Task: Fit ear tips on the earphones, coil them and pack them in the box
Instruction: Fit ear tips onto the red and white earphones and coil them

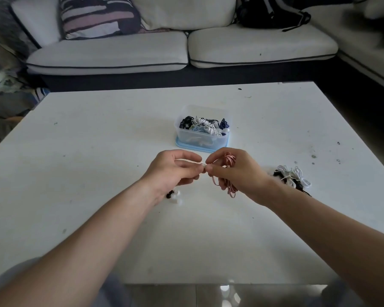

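Near the box point(201, 139), the left hand point(175, 171) pinches an ear tip point(203, 169) against pink earphones point(230, 161) gripped by the right hand point(238, 175).

I log: table point(98, 151), white, matt, smooth (speckled with marks); box point(202, 138), translucent plastic on blue plastic lid point(180, 146); pink cable point(230, 160), glossy; sofa cushions point(106, 54), cloth.
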`<action>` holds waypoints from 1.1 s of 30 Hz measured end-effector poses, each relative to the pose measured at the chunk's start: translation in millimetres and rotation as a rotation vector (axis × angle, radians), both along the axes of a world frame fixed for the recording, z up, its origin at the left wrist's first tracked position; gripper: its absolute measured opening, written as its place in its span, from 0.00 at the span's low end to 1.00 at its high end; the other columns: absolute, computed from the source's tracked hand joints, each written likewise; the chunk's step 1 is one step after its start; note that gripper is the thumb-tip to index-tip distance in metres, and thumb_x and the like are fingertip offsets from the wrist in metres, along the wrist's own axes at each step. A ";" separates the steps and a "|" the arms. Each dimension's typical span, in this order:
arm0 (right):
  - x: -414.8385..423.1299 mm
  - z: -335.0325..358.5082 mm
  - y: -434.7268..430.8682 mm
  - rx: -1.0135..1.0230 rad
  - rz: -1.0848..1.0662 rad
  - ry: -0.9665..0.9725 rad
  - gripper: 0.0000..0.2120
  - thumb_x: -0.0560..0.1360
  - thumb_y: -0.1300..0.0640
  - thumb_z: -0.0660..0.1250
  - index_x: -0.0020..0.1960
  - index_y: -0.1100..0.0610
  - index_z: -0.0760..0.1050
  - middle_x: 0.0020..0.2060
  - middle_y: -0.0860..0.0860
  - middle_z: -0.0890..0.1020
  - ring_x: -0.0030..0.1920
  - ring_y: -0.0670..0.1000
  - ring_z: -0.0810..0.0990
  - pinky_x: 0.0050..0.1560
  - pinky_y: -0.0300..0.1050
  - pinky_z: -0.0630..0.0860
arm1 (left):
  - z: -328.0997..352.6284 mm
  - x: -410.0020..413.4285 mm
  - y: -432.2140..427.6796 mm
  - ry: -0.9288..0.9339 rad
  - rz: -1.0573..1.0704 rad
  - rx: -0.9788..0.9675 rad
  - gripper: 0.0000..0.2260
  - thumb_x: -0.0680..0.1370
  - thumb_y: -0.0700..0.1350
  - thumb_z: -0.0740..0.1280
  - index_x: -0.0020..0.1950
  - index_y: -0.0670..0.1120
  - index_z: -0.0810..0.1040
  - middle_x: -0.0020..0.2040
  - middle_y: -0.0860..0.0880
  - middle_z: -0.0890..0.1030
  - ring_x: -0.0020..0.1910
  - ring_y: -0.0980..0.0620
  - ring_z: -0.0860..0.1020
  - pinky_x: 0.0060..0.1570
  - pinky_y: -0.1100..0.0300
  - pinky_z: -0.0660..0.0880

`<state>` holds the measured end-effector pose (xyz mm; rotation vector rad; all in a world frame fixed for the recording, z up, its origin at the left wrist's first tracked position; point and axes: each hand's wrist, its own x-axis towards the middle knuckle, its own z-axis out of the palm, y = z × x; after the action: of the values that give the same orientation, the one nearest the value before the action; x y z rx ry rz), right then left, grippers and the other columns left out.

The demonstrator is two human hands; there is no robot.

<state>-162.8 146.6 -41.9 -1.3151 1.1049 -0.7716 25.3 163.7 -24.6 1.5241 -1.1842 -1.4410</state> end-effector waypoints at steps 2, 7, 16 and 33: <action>0.2 -1.1 -0.4 0.021 0.031 -0.018 0.07 0.75 0.58 0.73 0.52 0.58 0.80 0.36 0.55 0.82 0.29 0.54 0.76 0.29 0.44 0.70 | 1.0 0.9 -0.9 -0.077 -0.019 -0.038 0.09 0.72 0.41 0.76 0.49 0.42 0.81 0.42 0.45 0.86 0.38 0.53 0.83 0.39 0.64 0.78; 2.2 -5.7 -2.5 0.106 0.070 -0.010 0.03 0.78 0.60 0.69 0.49 0.57 0.82 0.35 0.54 0.80 0.30 0.55 0.75 0.26 0.43 0.68 | -7.1 8.6 -1.3 -0.225 -0.066 -0.087 0.03 0.75 0.43 0.73 0.46 0.44 0.83 0.40 0.48 0.86 0.35 0.54 0.80 0.36 0.61 0.76; 0.9 -9.2 -6.7 0.280 -0.022 0.010 0.06 0.79 0.62 0.64 0.47 0.64 0.77 0.38 0.57 0.78 0.29 0.54 0.73 0.27 0.42 0.71 | -41.3 29.8 13.2 -1.035 -0.413 -0.174 0.04 0.73 0.45 0.70 0.45 0.54 0.82 0.40 0.57 0.79 0.42 0.57 0.78 0.36 0.62 0.70; 1.2 -5.2 -4.1 0.264 -0.010 -0.210 0.04 0.75 0.67 0.70 0.47 0.60 0.80 0.41 0.57 0.83 0.30 0.53 0.73 0.34 0.46 0.73 | -15.4 4.5 14.8 -0.072 0.010 -0.072 0.06 0.73 0.38 0.75 0.48 0.46 0.83 0.40 0.49 0.85 0.32 0.58 0.78 0.31 0.69 0.71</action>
<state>-161.6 142.5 -47.1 -0.9847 1.0075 -0.7262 29.8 178.5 -40.0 1.5418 -1.2563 -1.3327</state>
